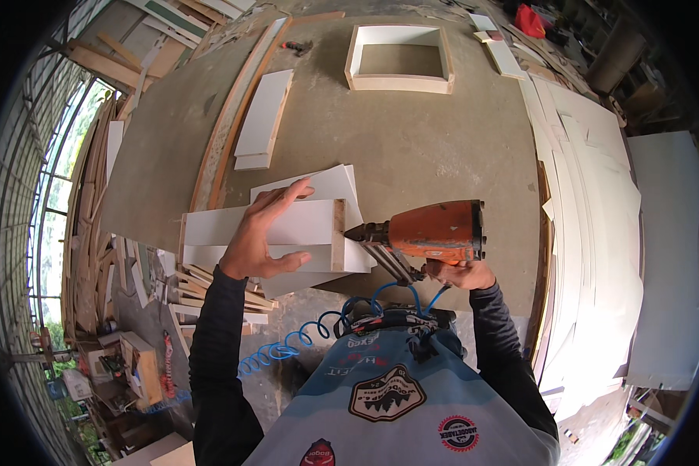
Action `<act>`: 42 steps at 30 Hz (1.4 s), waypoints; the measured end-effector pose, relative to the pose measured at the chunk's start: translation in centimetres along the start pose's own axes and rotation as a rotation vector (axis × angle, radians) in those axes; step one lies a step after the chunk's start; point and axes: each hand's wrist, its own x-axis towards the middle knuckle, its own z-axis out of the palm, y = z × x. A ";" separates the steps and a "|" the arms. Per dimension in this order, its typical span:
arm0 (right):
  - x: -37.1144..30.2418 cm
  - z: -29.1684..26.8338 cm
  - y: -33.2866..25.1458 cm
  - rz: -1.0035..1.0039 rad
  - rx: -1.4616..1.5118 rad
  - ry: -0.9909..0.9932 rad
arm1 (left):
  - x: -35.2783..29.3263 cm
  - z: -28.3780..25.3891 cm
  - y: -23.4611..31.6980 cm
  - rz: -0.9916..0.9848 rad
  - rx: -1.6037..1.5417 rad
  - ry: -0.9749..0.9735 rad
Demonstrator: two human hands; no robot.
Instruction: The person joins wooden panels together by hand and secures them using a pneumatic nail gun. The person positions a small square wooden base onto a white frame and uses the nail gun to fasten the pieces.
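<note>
My right hand (466,275) is closed round the handle of an orange pneumatic nail gun (435,231). Its dark nose points left and meets, or nearly meets, the narrow end board (339,237) of a white wooden box frame (303,223). Over that frame spreads my left hand (260,233), thumb and fingers wide apart; whether it presses on the boards I cannot tell. Loose white panels (334,183) lie beneath and beyond the frame. From the gun's handle area a coiled blue air hose (299,335) runs down to the left.
A finished-looking rectangular white frame (400,81) sits at the table's far side. White boards (262,116) are stacked left of it, beside a long wood strip (229,116). Large white sheets (590,217) line the right. Wood offcuts (97,194) crowd the left.
</note>
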 end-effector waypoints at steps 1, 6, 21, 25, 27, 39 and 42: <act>0.1 -0.1 0.2 -0.012 0.014 0.000 | 0.0 0.0 0.0 -0.013 -0.021 -0.007; 0.3 -0.1 -0.1 -0.068 -0.133 -0.009 | 0.2 0.1 0.1 -0.019 -0.068 0.011; 1.0 -0.5 -1.2 0.103 0.035 0.003 | 0.0 0.1 -0.2 -0.022 -0.168 0.075; 1.0 -0.3 -1.8 0.130 0.070 0.013 | 0.0 0.3 -0.5 -0.037 -0.244 0.120; 1.0 -0.3 -1.7 0.119 0.066 0.026 | -0.1 0.3 -0.7 -0.038 -0.300 0.149; 1.7 0.1 -3.8 0.097 -0.091 0.006 | -0.2 0.3 0.4 0.200 0.170 0.054; 1.5 0.4 -3.5 0.124 -0.038 0.059 | 0.2 1.8 3.5 0.266 0.402 -0.050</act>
